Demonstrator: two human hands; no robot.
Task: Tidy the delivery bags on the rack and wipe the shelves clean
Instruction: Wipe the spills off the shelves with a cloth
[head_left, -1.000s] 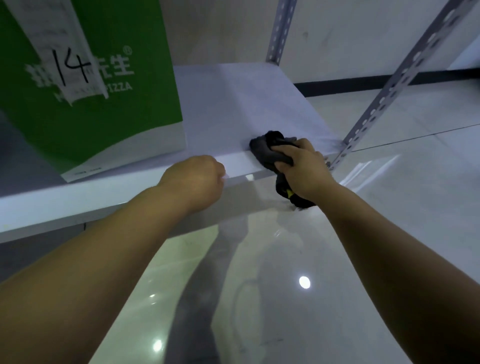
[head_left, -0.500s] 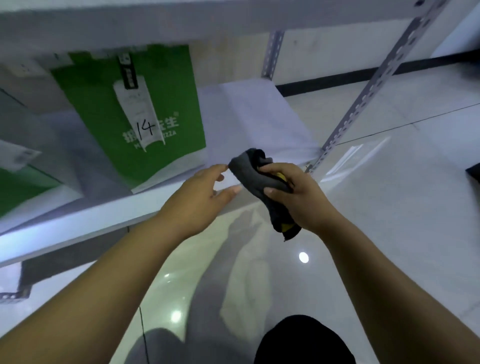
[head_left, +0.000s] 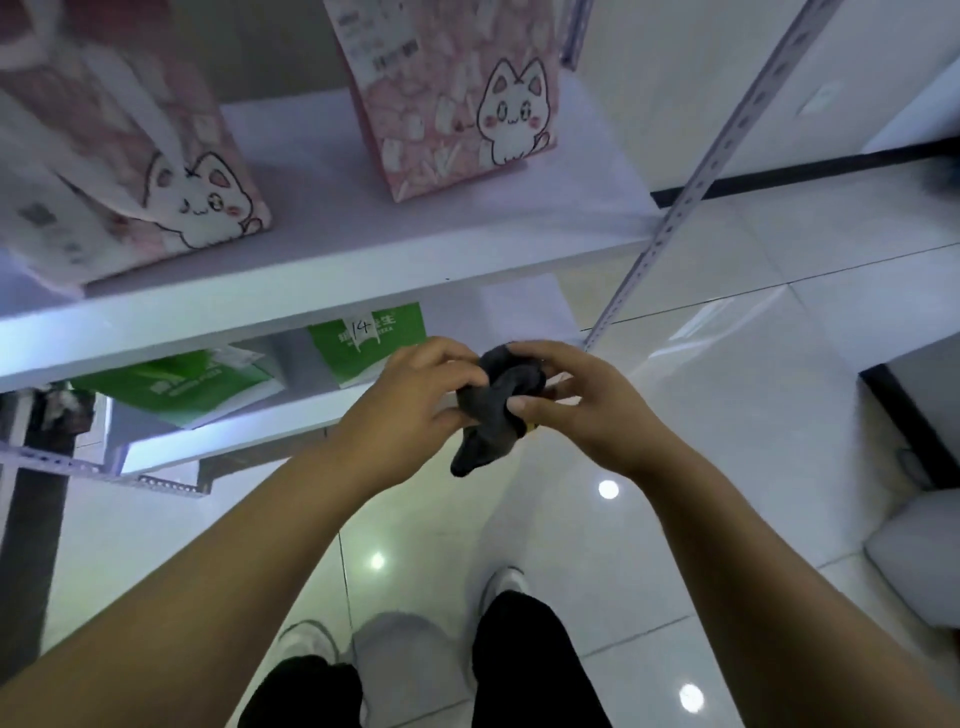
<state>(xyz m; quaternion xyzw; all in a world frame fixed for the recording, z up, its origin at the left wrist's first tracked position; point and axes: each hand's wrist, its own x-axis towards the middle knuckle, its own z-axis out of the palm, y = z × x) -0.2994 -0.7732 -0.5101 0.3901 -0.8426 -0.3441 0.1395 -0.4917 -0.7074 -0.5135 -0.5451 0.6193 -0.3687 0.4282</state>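
The left hand (head_left: 415, 395) and right hand (head_left: 587, 410) both grip a bunched dark cloth (head_left: 493, 410), held between them in front of the rack, off the shelves. Pink bags (head_left: 452, 98) stand on the upper shelf (head_left: 363, 291), green bags (head_left: 363, 338) on the lower shelf (head_left: 291, 421); their contents are hidden.

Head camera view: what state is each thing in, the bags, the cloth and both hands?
dark cloth: bunched, held by both hands, off the shelves.
left hand: grips the cloth.
right hand: pinches the cloth.
right pink cat bag: upright on the upper shelf.
left pink cat bag: standing there too, blurred.
green bag marked 14: upright on the lower shelf.
other green bag: beside it, seemingly tipped.
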